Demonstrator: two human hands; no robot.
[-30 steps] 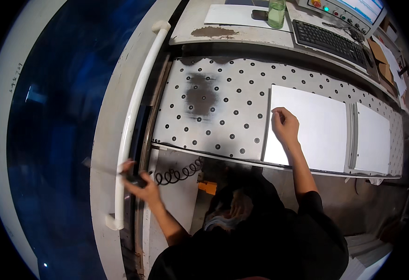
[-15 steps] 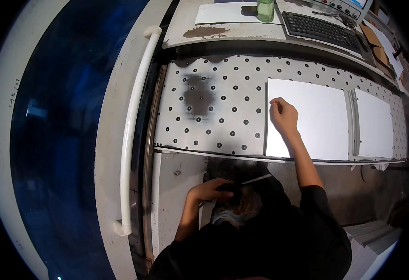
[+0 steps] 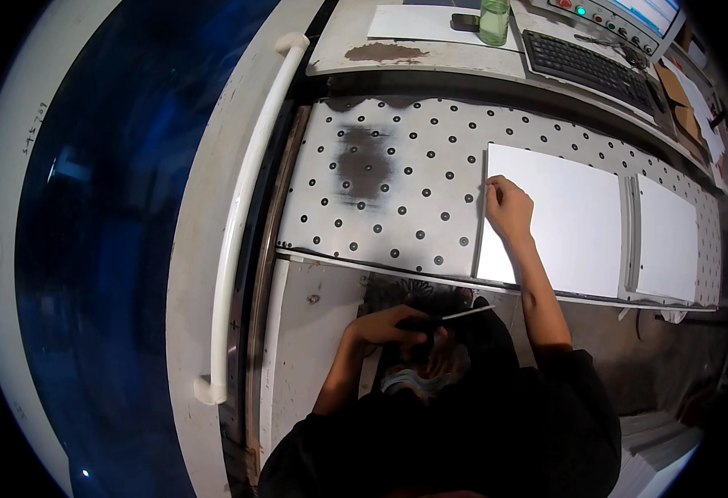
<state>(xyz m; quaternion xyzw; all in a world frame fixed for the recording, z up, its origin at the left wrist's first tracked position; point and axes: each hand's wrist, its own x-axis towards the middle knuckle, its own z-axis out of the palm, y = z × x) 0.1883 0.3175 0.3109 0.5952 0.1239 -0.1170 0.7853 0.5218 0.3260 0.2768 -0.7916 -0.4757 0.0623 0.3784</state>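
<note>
My right hand [image 3: 510, 209] is closed, its curled fingers resting at the left edge of a white sheet stack [image 3: 576, 224]. Whether something small sits between the fingertips is hidden. Below the near edge of the dotted table [image 3: 426, 216], my left hand [image 3: 389, 325] is wrapped around a thin tool [image 3: 468, 312]. A slim pale strip of that tool points right, and its dark handle blends into the shadow of my lap. A second, smaller white stack [image 3: 668, 236] lies just right of the first.
A long white bar handle [image 3: 252, 199] runs beside the table, next to a dark blue panel [image 3: 115, 232]. Behind stand a keyboard [image 3: 584, 70], a green bottle [image 3: 494, 22], a black phone-like object [image 3: 464, 22] and a control panel [image 3: 609, 25]. More stacked sheets [image 3: 654, 448] sit low right.
The view has tilted a little, so the table and desk appear shifted. My right hand keeps its place at the stack's edge. The tool in my left hand has moved slightly to the right.
</note>
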